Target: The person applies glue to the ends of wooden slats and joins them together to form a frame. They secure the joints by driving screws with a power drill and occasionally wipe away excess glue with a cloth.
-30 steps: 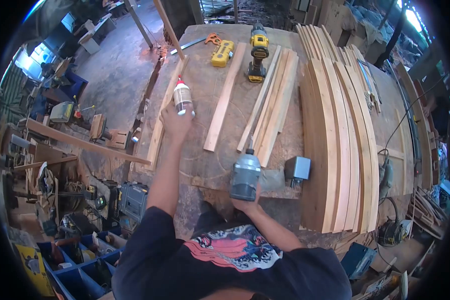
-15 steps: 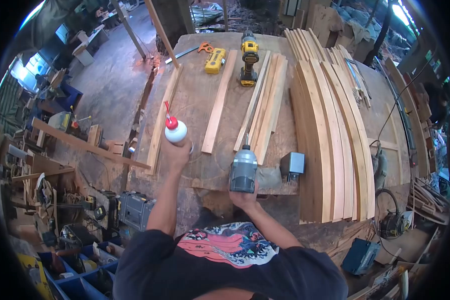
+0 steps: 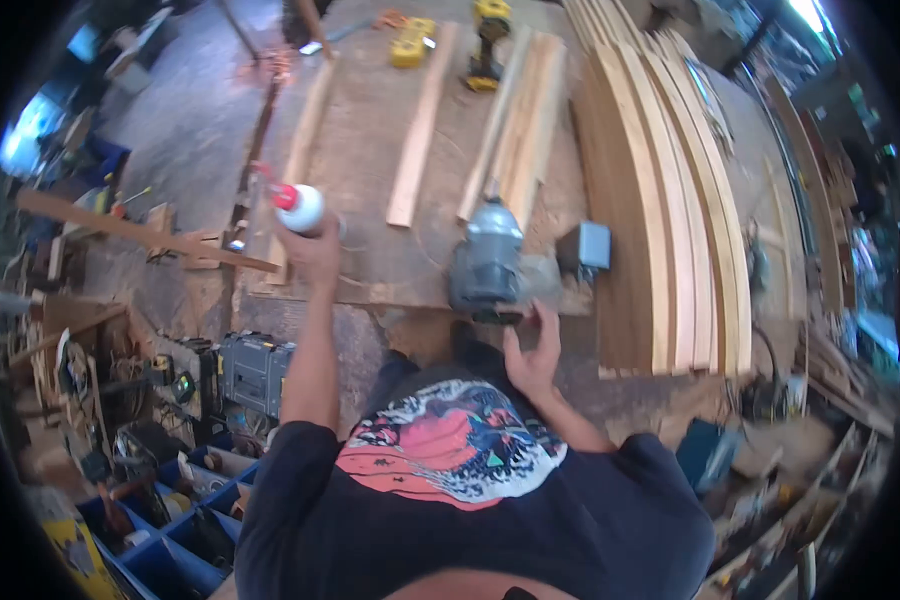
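Observation:
My left hand [image 3: 313, 255] grips a white glue bottle [image 3: 298, 207] with a red nozzle, held over the near left part of the wooden workbench [image 3: 370, 270]. A grey power tool [image 3: 486, 262] stands on the bench's near edge. My right hand [image 3: 533, 357] is just below it, fingers spread, off the tool. Straight wooden slats [image 3: 415, 130] lie ahead on the bench, and a stack of curved wooden slats [image 3: 670, 200] fills its right side.
A yellow drill [image 3: 486, 35] and a yellow tool [image 3: 411, 42] lie at the bench's far end. A small grey box [image 3: 588, 248] sits beside the curved stack. Left of the bench the floor holds a tool case [image 3: 253, 372], blue bins [image 3: 170, 520] and scrap wood.
My right hand has let go of the grey power tool, which now rests on the bench edge. My left hand pulled the glue bottle nearer and to the left. The view tilted down.

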{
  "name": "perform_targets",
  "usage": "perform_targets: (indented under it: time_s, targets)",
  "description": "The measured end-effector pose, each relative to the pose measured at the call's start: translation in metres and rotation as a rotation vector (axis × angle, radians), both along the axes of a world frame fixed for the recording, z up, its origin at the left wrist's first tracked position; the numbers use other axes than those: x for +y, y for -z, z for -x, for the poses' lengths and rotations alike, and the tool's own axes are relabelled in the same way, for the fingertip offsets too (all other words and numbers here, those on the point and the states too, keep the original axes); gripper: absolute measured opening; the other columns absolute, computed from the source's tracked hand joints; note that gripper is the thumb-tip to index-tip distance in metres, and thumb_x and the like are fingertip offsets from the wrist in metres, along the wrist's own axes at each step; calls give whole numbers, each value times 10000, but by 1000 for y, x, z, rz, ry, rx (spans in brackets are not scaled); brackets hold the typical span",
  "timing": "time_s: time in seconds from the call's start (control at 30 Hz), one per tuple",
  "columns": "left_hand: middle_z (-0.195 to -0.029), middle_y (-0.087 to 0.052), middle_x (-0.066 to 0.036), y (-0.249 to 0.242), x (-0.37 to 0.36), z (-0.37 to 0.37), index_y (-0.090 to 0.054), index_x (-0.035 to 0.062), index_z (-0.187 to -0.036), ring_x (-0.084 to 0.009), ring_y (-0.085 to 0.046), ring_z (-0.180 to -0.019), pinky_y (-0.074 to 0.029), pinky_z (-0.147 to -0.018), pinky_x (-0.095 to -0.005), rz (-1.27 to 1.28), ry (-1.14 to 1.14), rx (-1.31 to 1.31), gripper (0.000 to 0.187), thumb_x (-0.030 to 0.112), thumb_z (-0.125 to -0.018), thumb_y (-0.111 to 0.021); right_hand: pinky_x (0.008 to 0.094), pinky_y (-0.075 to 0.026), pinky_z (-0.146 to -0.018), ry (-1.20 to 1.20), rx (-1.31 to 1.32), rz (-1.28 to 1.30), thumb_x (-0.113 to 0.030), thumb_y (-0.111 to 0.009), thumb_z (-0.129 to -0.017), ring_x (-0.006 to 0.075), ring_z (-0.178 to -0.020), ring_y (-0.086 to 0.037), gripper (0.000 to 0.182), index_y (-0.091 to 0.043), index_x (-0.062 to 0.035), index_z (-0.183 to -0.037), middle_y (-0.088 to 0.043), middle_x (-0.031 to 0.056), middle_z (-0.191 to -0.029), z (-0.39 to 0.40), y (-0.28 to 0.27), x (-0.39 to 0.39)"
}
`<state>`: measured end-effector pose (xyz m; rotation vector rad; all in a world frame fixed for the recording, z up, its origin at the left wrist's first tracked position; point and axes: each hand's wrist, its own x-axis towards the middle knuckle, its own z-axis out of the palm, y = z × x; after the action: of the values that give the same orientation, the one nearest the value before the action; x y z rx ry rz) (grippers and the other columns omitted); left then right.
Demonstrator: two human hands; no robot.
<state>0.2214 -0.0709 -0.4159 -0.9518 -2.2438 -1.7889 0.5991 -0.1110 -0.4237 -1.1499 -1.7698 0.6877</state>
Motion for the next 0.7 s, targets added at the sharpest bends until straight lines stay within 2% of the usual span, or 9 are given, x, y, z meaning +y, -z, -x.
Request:
perform_targets:
  time_s: [0.07,0.17,0.23,0.33,0.4,0.47,0.53,0.6,0.7]
  targets:
    - [-1368,-540,-241,12,3,8,-351,-50,-1500,-350,-552,-1290,-436,-1085,-437,212,-136,79,953,223,-762,-889,380,-514,-793,102,0,43,-21,-689,-851,300,-867,-612,393,-619,5,-1237,-610,158,-970,-9,-4,2]
    - [-1420,-480,-272,19,-19,-18,-346,-66,-1496,-385,-494,-1334,-396,-1113,-472,114,-14,-23,941,246,-782,-876,393,-519,-789,173,-71,129,-31,-681,-866,316,-882,-627,334,-644,7,-1196,-628,174,-988,-31,10,10]
    - [-1435,-458,-282,19,-25,-37,-345,-65,-1496,-395,-487,-1332,-394,-1111,-479,62,-5,-41,929,246,-794,-868,433,-535,-807,197,-128,-52,-60,-687,-862,344,-929,-654,311,-663,-8,-1168,-647,189,-1050,-30,7,29]
    - [-1438,-426,-307,12,-32,-81,-381,-51,-1481,-408,-494,-1298,-403,-1092,-483,149,226,-59,860,282,-831,-835,475,-547,-844,98,-325,-179,-117,-720,-832,376,-958,-670,419,-634,-41,-1235,-637,187,-1170,-13,-21,50]
    - [-1378,-498,-287,17,8,-81,-472,-47,-1417,-420,-514,-1251,-415,-1068,-498,412,300,412,734,320,-863,-784,485,-552,-855,99,-490,-144,-143,-726,-820,387,-975,-671,475,-609,-61,-1274,-616,183,-1224,7,-25,54]
    - [-1341,-534,-278,21,44,-71,-517,-45,-1369,-437,-518,-1234,-418,-1062,-505,542,382,381,665,318,-869,-761,495,-556,-867,97,-657,-104,-170,-732,-809,399,-993,-671,532,-584,-82,-1312,-596,179,-1277,9,-32,52]
    - [-1304,-571,-269,26,60,-60,-562,-43,-1322,-454,-522,-1217,-422,-1056,-512,653,452,351,600,316,-874,-737,518,-559,-874,-2,-855,319,-215,-749,-806,403,-1032,-661,687,-480,-133,-1433,-560,164,-1304,4,-42,62]
    - [-1252,-616,-251,35,54,-51,-600,-32,-1273,-461,-539,-1185,-428,-1055,-500,600,486,330,515,262,-866,-714,534,-525,-907,41,-822,332,-225,-742,-812,404,-1088,-632,611,-541,-117,-1379,-574,166,-1258,-11,-40,53]
    - [-1228,-612,-261,29,23,-52,-604,-22,-1271,-450,-557,-1163,-439,-1044,-479,520,498,278,497,244,-862,-703,493,-485,-895,131,-908,18,-235,-760,-788,375,-1123,-564,511,-627,-81,-1256,-580,131,-1212,-25,-28,52]
